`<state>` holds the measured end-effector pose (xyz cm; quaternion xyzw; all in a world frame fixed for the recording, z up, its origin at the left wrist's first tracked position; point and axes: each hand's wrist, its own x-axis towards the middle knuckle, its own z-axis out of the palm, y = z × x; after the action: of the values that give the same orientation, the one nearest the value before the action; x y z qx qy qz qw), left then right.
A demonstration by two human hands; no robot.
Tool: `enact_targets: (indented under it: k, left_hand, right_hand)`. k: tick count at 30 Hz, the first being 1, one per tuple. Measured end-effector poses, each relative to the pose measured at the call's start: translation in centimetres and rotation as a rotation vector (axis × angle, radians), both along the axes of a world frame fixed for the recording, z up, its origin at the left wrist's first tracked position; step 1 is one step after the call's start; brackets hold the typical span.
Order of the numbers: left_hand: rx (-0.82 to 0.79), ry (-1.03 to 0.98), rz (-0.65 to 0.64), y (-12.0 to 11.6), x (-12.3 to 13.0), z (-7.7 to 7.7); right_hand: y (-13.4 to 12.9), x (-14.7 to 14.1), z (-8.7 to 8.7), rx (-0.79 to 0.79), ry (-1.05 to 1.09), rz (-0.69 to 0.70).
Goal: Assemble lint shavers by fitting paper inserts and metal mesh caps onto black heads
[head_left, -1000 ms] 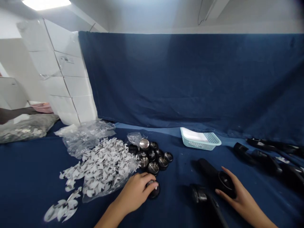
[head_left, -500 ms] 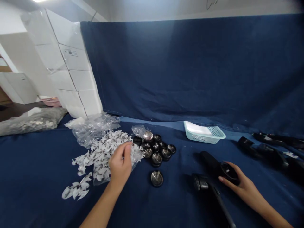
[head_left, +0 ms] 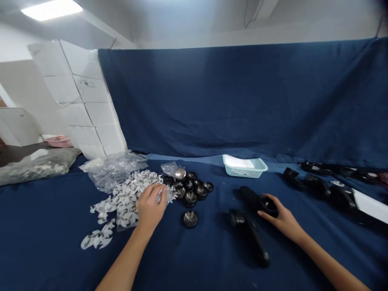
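My left hand (head_left: 151,206) is closed in a pinch over the right side of a heap of small white plastic pieces (head_left: 130,192); whatever lies between its fingertips is too small to make out. My right hand (head_left: 283,220) grips the round open end of a black hair-dryer-like housing (head_left: 251,197), thumb and fingers around the ring. Just left of that hand lies a second black housing of similar shape (head_left: 254,242). Between my hands sit several round black-rimmed mesh caps (head_left: 190,198), with one mesh cap (head_left: 190,219) apart in front.
A light-blue basket (head_left: 245,173) holding something white stands at the back. More black housings (head_left: 318,186) lie along the right, by a white strip (head_left: 371,206). Clear plastic bags (head_left: 113,167) lie behind the white heap. White boxes (head_left: 93,105) are stacked at the left.
The camera view has tilted up and shifted right, so things appear further left. Both hands stay in nearly the same places and keep their grips.
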<state>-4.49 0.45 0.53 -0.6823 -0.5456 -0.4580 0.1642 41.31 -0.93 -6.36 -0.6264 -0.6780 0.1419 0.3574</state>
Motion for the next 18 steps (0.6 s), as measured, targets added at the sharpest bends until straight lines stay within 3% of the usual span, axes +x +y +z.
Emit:
enact_targets:
  k: [4, 7, 18]
  left_hand:
    - [-0.227, 0.243, -0.267, -1.0, 3.9, -0.5]
    - [-0.354, 0.343, -0.388, -1.5, 5.9, -1.1]
    - [-0.480, 0.294, -0.438, -1.7, 5.7, -2.0]
  right_hand:
    - [0.0, 0.1, -0.2, 0.058, -0.046, -0.019]
    - [-0.1, -0.1, -0.1, 0.138, -0.118, -0.028]
    - [-1.1, -1.3, 0.5, 0.230, -0.260, -0.022]
